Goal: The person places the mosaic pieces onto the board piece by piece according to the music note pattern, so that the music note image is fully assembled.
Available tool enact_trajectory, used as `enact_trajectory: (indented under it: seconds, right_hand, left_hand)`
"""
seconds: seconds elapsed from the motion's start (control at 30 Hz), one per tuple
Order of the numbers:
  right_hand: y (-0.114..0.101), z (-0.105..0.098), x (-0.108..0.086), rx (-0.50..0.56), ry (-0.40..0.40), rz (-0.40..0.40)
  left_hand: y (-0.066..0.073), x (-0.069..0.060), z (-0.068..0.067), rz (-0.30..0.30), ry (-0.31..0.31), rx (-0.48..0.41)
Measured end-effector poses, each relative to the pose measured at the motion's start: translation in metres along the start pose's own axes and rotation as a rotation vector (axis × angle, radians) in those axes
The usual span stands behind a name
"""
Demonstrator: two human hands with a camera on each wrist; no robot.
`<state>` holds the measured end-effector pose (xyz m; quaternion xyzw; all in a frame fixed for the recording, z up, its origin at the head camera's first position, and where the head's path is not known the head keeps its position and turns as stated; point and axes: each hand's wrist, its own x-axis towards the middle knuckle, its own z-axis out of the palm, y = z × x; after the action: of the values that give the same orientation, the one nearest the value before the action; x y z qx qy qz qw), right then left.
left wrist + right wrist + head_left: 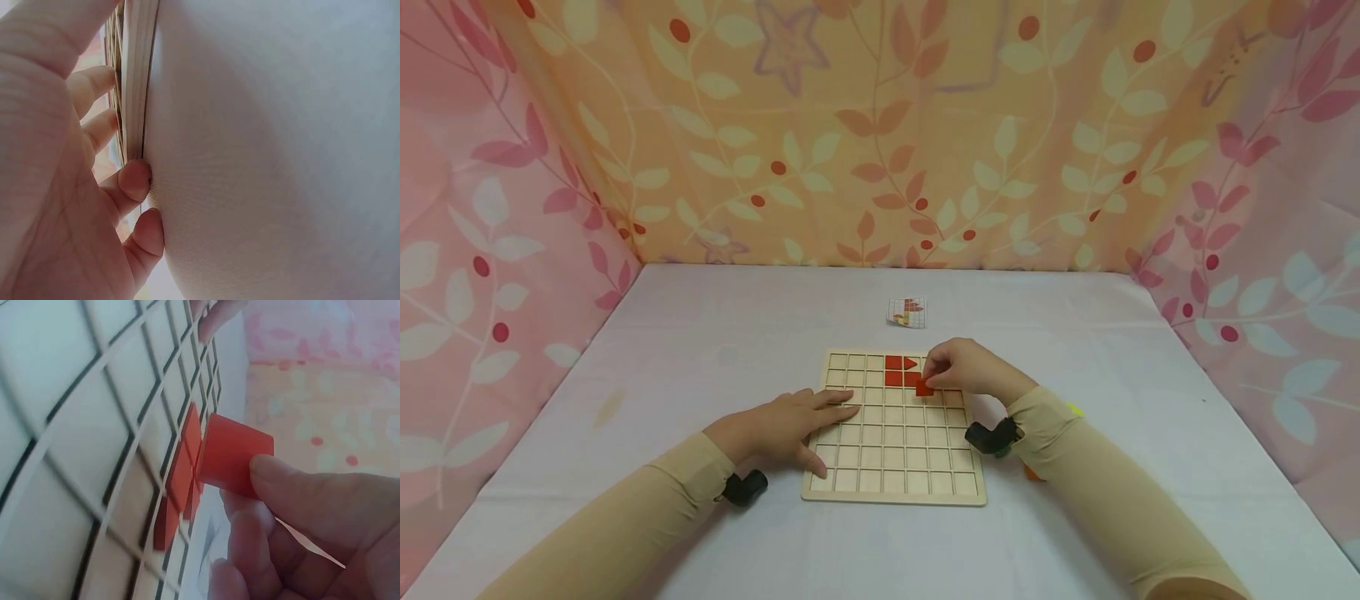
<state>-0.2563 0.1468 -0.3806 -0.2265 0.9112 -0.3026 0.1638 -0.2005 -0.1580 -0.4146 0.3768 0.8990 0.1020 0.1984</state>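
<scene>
A wooden grid board (871, 458) lies on the white table. Red pieces fill a few cells near its far edge: square tiles (893, 362) and a small triangle tile (911, 364). Between thumb and fingers, my right hand (967, 367) pinches another red square tile (234, 453), tilted against the board and close to the placed pieces. My left hand (784, 423) rests on the board's left side with fingers spread. In the left wrist view, two fingertips (135, 180) reach down beside the board's edge (137, 81), while other fingers lie over its top.
A small printed card (907, 312) with a coloured grid picture lies beyond the board. Partly hidden by the right forearm are a yellow piece (1076, 410) and an orange piece (1033, 473). Patterned cloth walls (880, 167) enclose the table's back and sides.
</scene>
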Motion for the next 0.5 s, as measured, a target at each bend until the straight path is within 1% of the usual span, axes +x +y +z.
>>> enact_trajectory:
  seconds: [0.27, 0.5]
  right_hand:
    - [-0.011, 0.014, 0.014, -0.019, 0.034, -0.043]
    - [-0.015, 0.028, 0.025, -0.015, 0.049, -0.008]
  left_hand:
    - [-0.001, 0.001, 0.000, 0.005, 0.000, 0.003]
    - [-0.002, 0.001, 0.002, 0.013, 0.003, 0.010]
